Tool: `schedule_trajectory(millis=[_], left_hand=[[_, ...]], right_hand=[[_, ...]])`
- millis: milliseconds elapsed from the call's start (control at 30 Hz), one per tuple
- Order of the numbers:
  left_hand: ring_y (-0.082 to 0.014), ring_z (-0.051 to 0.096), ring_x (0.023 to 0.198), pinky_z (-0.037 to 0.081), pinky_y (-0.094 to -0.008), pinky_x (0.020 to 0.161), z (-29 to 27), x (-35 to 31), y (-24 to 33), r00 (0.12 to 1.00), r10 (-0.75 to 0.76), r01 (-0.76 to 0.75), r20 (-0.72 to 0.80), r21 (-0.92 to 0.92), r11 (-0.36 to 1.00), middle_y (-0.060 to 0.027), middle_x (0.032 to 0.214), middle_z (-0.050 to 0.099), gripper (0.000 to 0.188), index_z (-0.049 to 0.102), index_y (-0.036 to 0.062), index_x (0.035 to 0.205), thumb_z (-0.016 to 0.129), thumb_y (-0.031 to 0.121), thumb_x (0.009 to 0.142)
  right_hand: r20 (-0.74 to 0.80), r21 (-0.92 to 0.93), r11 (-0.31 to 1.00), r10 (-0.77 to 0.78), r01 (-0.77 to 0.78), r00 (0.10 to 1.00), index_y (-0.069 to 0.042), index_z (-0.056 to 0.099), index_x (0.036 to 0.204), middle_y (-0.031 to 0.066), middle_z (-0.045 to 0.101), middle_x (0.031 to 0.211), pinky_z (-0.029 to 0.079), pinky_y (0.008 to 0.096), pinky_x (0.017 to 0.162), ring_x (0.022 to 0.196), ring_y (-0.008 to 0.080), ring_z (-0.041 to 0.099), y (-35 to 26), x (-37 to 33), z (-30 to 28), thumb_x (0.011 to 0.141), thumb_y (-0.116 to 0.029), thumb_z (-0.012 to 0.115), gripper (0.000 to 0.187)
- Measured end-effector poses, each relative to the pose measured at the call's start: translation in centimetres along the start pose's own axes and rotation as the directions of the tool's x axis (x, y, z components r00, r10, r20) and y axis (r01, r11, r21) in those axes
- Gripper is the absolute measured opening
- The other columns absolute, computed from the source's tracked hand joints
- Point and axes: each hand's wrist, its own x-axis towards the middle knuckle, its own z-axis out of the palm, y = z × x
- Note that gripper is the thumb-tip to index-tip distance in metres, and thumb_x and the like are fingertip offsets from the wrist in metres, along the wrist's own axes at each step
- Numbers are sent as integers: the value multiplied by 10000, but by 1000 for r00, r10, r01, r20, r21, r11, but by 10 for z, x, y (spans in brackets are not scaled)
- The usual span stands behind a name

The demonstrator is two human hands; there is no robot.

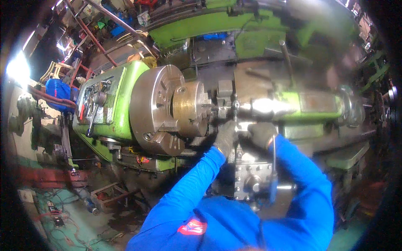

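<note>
My left hand (226, 135), in a dark grey glove, is at the middle of a green lathe, just right of the chucks. Its fingers look curled beside a slim upright metal piece (236, 109). My right hand (262, 134), gloved alike, is closed just below the shiny tailstock quill (263, 105). A bright metal part (243, 126) lies between my hands; blur hides what either grips. To the left, a large steel chuck (157, 88) carries a smaller brass-toned cylindrical chuck (184, 108). Just below my hands is the bolted carriage slide (246, 175).
The green tailstock (295, 104) stands at right, with a lever (287, 60) rising behind. A bent handle (274, 167) sticks up near my right forearm. At left, the headstock (127, 100) holds loose tools on top. Cables (63, 226) lie on the green floor.
</note>
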Motion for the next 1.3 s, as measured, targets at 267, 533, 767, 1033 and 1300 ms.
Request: schedule_trajectory(millis=[267, 533, 767, 1033, 1300], left_hand=[[-243, 587, 868, 566, -489, 708, 57, -15, 74, 967, -255, 219, 31, -616, 756, -74, 1043, 588, 249, 574, 65, 1191, 588, 270, 1051], [-252, 576, 804, 561, -518, 690, 72, -22, 88, 950, -312, 225, -27, -636, 738, -53, 971, 588, 256, 589, 88, 1154, 597, 321, 1047], [-271, 640, 905, 578, -444, 728, 38, 6, 26, 989, -89, 146, 119, -663, 734, -73, 939, 604, 275, 613, 58, 1121, 588, 322, 1048], [-280, 653, 980, 602, -462, 755, 62, -10, 75, 973, -229, 208, 5, -440, 873, -119, 1040, 599, 411, 513, 3, 1350, 615, 247, 1036], [-296, 635, 1001, 584, -584, 772, 58, 2, 60, 967, -251, 191, -40, -537, 822, -116, 1154, 564, 369, 535, 31, 1320, 596, 267, 1043]], right_hand=[[65, 18, 999, 26, -27, 998, -131, 734, 1193, 214, 736, 1078, 536, 506, 916, 1009, 399, 703, 6, 3, 3, 1004, -448, 539, 417], [60, 64, 997, 28, -32, 998, -117, 744, 1164, 214, 734, 1072, 528, 514, 919, 1012, 412, 689, 17, 6, 13, 1001, -479, 538, 447], [8, 37, 996, 84, -84, 996, -114, 748, 1143, 208, 738, 1074, 537, 515, 909, 1034, 404, 695, -2, -2, -3, 979, -544, 524, 512], [53, 92, 992, 86, -90, 995, -147, 749, 1184, 211, 730, 1130, 520, 511, 948, 1077, 411, 683, 12, 2, 9, 1011, -562, 447, 541], [-29, 83, 996, 24, -22, 999, -111, 779, 1130, 242, 735, 1036, 525, 513, 935, 984, 428, 700, 6, -4, 3, 1022, -561, 478, 552]])
